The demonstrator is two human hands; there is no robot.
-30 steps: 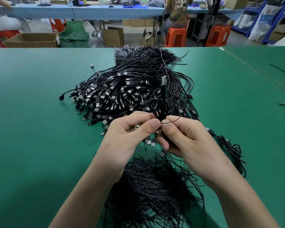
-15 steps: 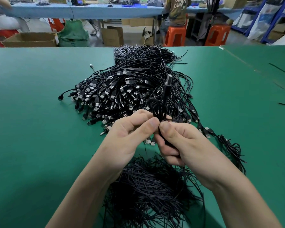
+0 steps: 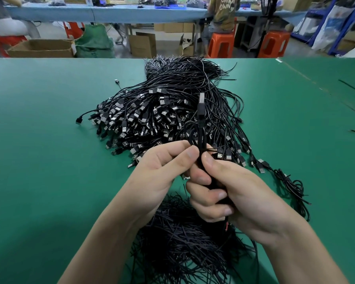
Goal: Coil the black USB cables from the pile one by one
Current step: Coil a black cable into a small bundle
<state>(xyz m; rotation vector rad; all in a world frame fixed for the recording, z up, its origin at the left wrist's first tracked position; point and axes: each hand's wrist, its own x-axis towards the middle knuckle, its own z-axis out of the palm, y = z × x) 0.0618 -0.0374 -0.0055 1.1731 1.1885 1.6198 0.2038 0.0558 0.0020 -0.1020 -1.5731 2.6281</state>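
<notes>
1. Above a green table (image 3: 39, 150), a person's left hand (image 3: 162, 169) pinches a looped black USB cable (image 3: 200, 128) between thumb and forefinger.
2. The right hand (image 3: 244, 193) grips the same cable lower down, fingers curled round it; the plug points upward.
3. The pile of USB cables (image 3: 152, 115) lies just beyond the hands.
4. A heap of short black strands (image 3: 182, 242) lies beneath the wrists, and a cable bundle (image 3: 291, 187) lies to the right.

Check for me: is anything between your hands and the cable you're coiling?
Nothing visible. The left hand pinches the cable below its loops and the right hand grips its bundled length directly; the pile lies behind them.
</notes>
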